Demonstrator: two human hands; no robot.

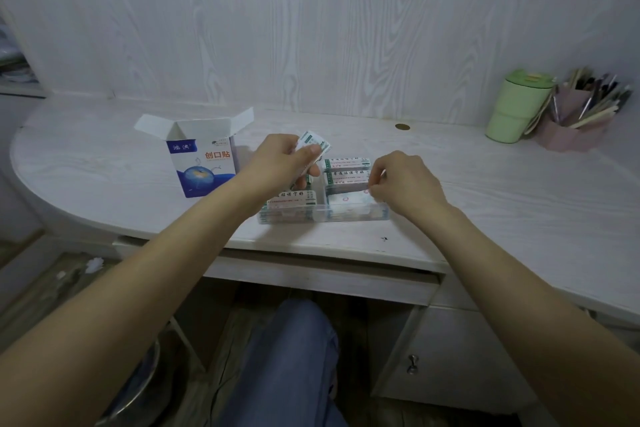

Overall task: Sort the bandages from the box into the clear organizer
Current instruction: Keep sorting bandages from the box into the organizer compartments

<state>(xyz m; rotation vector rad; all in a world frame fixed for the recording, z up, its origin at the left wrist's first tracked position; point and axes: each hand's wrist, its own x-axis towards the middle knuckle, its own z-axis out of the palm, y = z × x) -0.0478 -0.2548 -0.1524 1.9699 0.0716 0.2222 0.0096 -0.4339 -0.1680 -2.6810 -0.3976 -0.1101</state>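
To fill the clear organizer (349, 212) neatly, the left hand (282, 158), gripping a small stack of bandages (314, 142), should feed them singly to the right hand (405, 180), whose fingertips pinch one bandage (349, 199) at a right-side compartment, while one open box (204, 158) stands on the tabletop (485, 184) just left

Pale desk (450, 218) under box (204, 163), organizer (323, 213), cup (512, 107), penholder (571, 128).

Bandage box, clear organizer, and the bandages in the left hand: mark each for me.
Bandage box (204, 168): head view, on its printed front face.
Clear organizer (322, 214): head view, on its near front wall.
Bandages (316, 141) held in the left hand (280, 158): head view, on the top wrapper.
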